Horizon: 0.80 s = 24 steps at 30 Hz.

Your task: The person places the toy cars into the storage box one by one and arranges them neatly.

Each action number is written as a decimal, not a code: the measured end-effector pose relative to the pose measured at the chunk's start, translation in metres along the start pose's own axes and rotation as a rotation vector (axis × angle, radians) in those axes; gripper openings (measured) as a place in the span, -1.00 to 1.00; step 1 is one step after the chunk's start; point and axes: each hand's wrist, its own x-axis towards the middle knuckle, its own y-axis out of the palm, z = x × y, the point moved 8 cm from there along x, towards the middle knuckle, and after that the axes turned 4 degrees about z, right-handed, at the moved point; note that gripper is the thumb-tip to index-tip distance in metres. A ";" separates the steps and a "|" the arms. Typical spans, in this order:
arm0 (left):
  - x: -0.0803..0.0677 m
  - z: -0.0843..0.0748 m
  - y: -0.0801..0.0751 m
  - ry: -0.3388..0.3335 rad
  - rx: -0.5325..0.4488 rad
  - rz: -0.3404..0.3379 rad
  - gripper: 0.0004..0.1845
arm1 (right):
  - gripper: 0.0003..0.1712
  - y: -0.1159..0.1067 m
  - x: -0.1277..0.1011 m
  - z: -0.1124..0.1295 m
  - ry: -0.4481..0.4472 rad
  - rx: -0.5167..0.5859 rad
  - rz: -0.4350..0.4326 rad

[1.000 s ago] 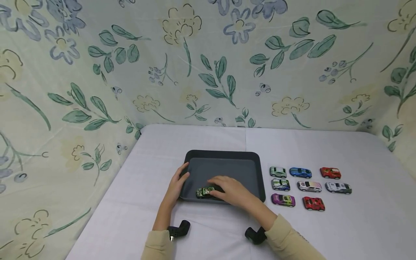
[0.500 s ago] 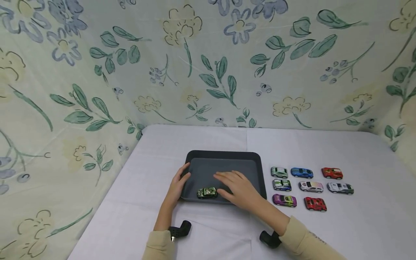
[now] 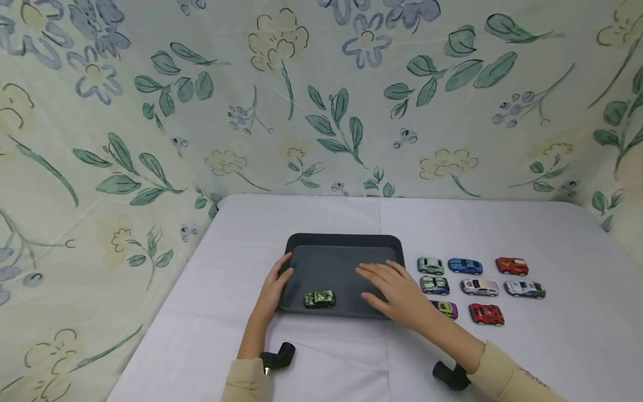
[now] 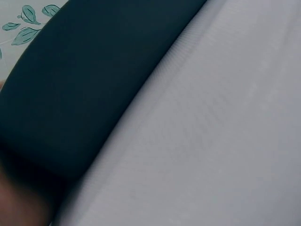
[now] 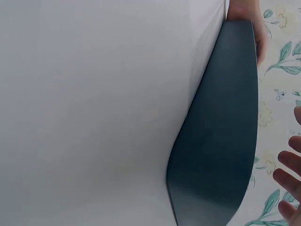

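A dark grey rectangular tray (image 3: 346, 262) lies on the white cloth. Inside it, near the front left, sits a green camouflage toy car (image 3: 319, 299). My left hand (image 3: 271, 290) holds the tray's left side, with the thumb over the rim; in the left wrist view the tray's outer wall (image 4: 94, 80) fills the upper left. Over the tray's right part is my right hand (image 3: 399, 296), fingers spread and holding nothing. Its fingertips (image 5: 287, 179) show at the right edge of the right wrist view. It partly hides a purple and yellow toy car (image 3: 446, 309).
Right of the tray stand several toy cars in loose rows, among them a blue one (image 3: 465, 266), a red one (image 3: 486, 314) and a white one (image 3: 524, 289). A floral cloth (image 3: 346, 167) hangs behind the table (image 3: 562, 240).
My right hand has let go of the green camouflage car and moved right, away from it. The car stays in the tray. My left hand keeps its place on the tray.
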 end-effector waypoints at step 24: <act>0.002 0.005 -0.002 0.012 0.001 -0.020 -0.51 | -0.32 -0.028 -0.057 -0.053 0.214 -0.055 -0.030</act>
